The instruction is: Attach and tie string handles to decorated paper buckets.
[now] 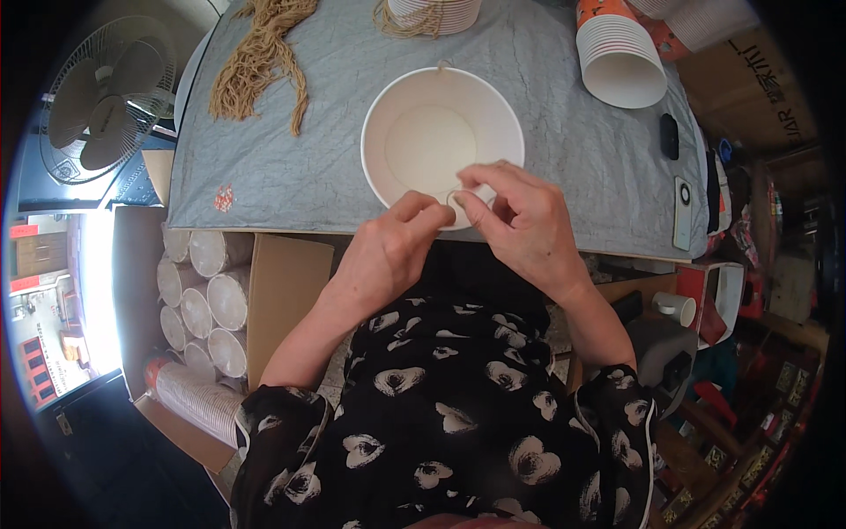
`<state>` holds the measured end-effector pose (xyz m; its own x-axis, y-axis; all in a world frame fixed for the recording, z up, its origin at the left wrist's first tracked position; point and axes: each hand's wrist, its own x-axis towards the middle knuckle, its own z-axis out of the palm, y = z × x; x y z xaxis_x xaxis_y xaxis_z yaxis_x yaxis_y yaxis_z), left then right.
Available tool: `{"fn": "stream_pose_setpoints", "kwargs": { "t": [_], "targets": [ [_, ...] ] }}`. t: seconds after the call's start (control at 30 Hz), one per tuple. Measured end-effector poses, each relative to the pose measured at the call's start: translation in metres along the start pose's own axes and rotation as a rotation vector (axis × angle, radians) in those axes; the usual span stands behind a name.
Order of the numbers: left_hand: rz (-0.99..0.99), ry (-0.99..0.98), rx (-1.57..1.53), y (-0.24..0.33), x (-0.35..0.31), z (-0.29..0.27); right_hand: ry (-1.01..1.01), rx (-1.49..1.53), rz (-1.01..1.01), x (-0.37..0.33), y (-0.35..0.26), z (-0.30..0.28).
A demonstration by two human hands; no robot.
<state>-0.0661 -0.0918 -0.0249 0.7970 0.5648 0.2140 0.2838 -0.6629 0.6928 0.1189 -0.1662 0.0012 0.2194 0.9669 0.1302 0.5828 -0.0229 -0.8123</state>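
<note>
A white paper bucket (377, 141) stands at the table's near edge, its open mouth facing me. A tuft of tan cord (443, 66) shows at its far rim. At the near rim my left hand (394, 242) is closed, fingertips pinched on a thin piece of cord (450, 196). My right hand (524, 225) meets it there, thumb and forefinger curled around the same cord. The fingers hide most of the cord and part of the rim.
Tan cords (260, 66) lie at the far left of the grey-covered table (291, 176). Stacked paper buckets (432, 16) stand at the back, more (621, 70) at the right. A phone (682, 213) lies at the right edge. A box of wrapped rolls (211, 300) stands below left.
</note>
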Motion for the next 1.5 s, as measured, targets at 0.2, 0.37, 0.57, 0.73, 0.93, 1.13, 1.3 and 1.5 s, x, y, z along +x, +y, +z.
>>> {"fn": "stream_pose_setpoints", "kwargs": {
  "t": [0.2,0.37,0.57,0.73,0.93,1.13,1.3,1.5],
  "targets": [
    [-0.144,-0.036,-0.235,-0.009,0.03,-0.019,0.588,-0.263,-0.484,0.007,0.006,0.001],
    [-0.332,-0.005,-0.647,-0.007,0.052,-0.032,0.518,-0.137,-0.404,0.003,0.014,0.022],
    [-0.347,-0.038,-0.828,0.001,0.063,-0.037,0.561,-0.06,-0.374,0.018,0.017,0.04],
    [-0.36,-0.012,-0.828,0.006,0.063,-0.032,0.611,-0.07,-0.403,0.023,0.018,0.041],
    [-0.321,0.015,-0.831,0.01,0.059,-0.021,0.629,-0.083,-0.415,0.023,0.024,0.04],
    [-0.319,0.006,-0.761,0.013,0.058,-0.017,0.625,-0.092,-0.402,0.024,0.031,0.04],
    [-0.24,0.102,-0.607,0.014,0.059,-0.015,0.527,0.198,-0.269,0.011,0.035,0.042],
    [-0.232,0.163,-0.423,-0.013,0.057,-0.015,0.288,0.896,0.124,-0.012,0.045,0.039]
  ]
}}
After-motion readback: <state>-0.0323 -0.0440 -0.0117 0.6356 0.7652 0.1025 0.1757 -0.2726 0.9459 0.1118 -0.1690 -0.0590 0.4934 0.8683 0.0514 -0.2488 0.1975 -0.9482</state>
